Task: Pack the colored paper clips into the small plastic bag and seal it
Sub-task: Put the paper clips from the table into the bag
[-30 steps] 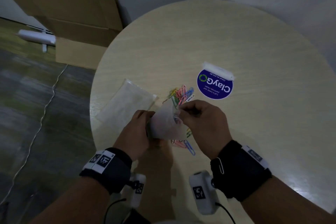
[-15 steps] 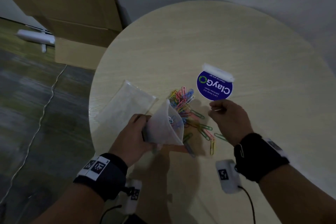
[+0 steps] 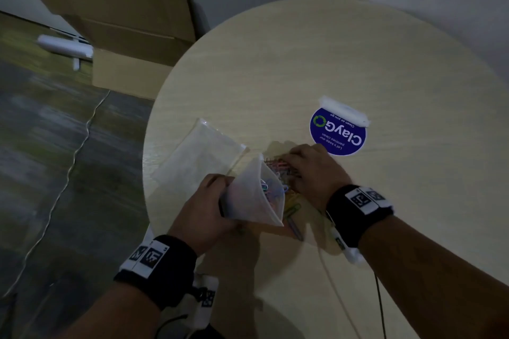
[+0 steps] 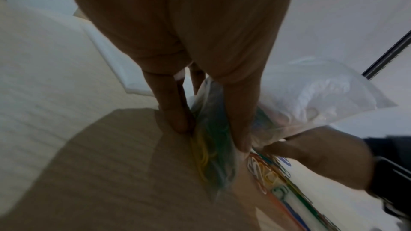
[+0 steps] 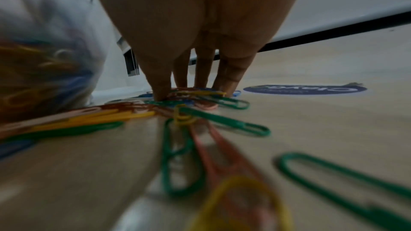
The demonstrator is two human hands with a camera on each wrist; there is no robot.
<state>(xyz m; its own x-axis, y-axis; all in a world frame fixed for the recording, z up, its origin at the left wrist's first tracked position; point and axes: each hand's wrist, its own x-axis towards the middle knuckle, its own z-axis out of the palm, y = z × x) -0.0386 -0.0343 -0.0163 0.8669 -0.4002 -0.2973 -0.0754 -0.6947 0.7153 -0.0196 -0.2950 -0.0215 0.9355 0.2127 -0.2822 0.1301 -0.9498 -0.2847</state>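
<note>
The right hand has swung back from the blue round sticker, fingertips now pressing the loose colored paper clips, seemingly gathering, not yet pinching (another load coming). The left hand grips the small clear plastic bag, part-filled and unsealed, just beside those fingers.

The round blue sticker on the table reads "ClayGo", "Clean as you go"

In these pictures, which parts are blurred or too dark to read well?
Head view: dim overall, floor at left smeared, round sticker sharp. Left wrist view: small plastic bag soft, the clips inside are only colour streaks. Right wrist view: nearest paper clips blurred, those by the fingers sharper.
</note>
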